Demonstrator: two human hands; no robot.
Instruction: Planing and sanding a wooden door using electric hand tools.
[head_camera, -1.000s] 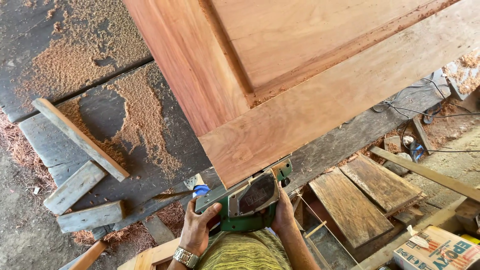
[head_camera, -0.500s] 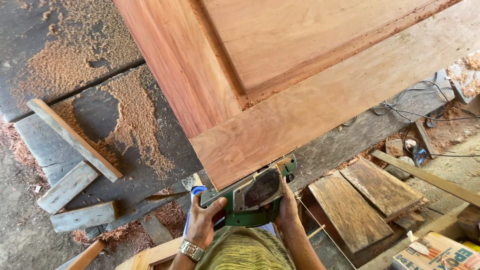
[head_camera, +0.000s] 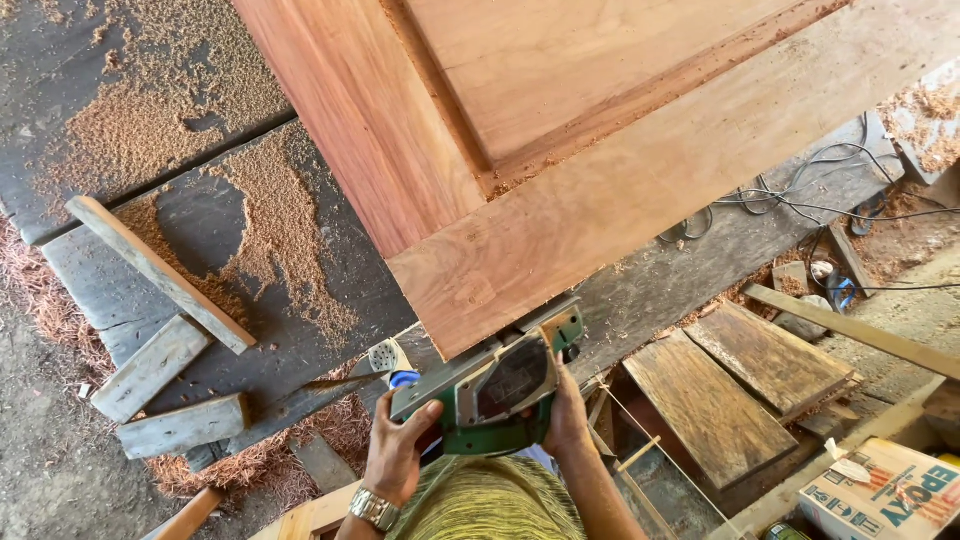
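While both hands (head_camera: 470, 440) clamp green planer (head_camera: 495, 395), smooth reddish door panel's (head_camera: 600, 150) edge meets it.

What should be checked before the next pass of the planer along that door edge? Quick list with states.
1. Left hand on the front of the green power planer: ok, fingers wrapped.
2. Right hand on the planer's rear side: ok.
3. Planer seated against the edge of the wooden door: ok, it sits at the near corner.
4. Door held firm: cannot tell, no clamp in view.
5. Cables out of the path: ok, they lie off to the right on the floor.
6. Footing: not ok, loose planks and sawdust lie below.
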